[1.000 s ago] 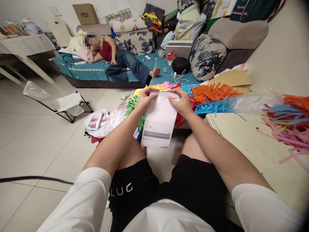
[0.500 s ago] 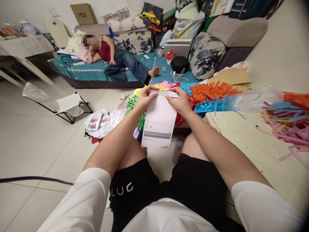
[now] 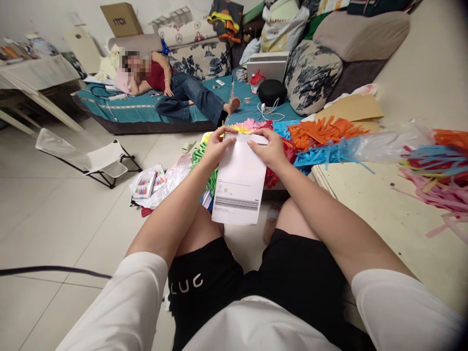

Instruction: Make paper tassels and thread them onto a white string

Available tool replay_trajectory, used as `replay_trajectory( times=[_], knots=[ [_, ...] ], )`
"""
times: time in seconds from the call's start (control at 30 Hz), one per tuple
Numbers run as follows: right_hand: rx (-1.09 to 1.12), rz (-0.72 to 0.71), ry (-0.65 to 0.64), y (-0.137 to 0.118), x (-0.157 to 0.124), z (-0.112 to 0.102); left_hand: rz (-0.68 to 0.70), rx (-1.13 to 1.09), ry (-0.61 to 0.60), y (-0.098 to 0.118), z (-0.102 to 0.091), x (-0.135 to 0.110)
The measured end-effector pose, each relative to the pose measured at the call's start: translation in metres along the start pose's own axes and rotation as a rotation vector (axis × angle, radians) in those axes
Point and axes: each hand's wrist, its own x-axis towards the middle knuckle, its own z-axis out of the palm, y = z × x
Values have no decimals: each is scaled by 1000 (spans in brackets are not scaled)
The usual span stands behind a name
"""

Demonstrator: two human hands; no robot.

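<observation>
Smooth, pale floor tiles (image 3: pixel 40 209) lie below. Left hand (image 3: pixel 216 148) and right hand (image 3: pixel 269 150) pinch the top of a flat, white paper (image 3: pixel 239 165) with dark lines (image 3: pixel 237 203) near its bottom. It hangs by the knees (image 3: pixel 293 222), near thin, bright strips (image 3: pixel 325 132).

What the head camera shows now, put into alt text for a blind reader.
The left hand and right hand hold a white printed paper by its far end. Colourful fringed strips lie behind it; beyond, a person reclines on a teal-covered sofa.

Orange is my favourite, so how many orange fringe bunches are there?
2: one bunch beyond the right hand, another bunch at the picture's right edge. Others may be hidden.
</observation>
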Motion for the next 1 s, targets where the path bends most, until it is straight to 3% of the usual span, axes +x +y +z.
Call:
replay_trajectory(
  times=[0.37,0.77,0.87,1.0],
  knots=[
    [-7,10,-44,4,2,0,84,107,47,-6,0,3],
    [0,29,5,7,3,0,-62,31,-47,-9,-3,2],
    [-31,-2,49,4,3,-2,-157,-34,-41,-11,-1,3],
    [-75,-42,62,1,3,-4,-288,-154,-173,-10,-3,4]
  ],
)
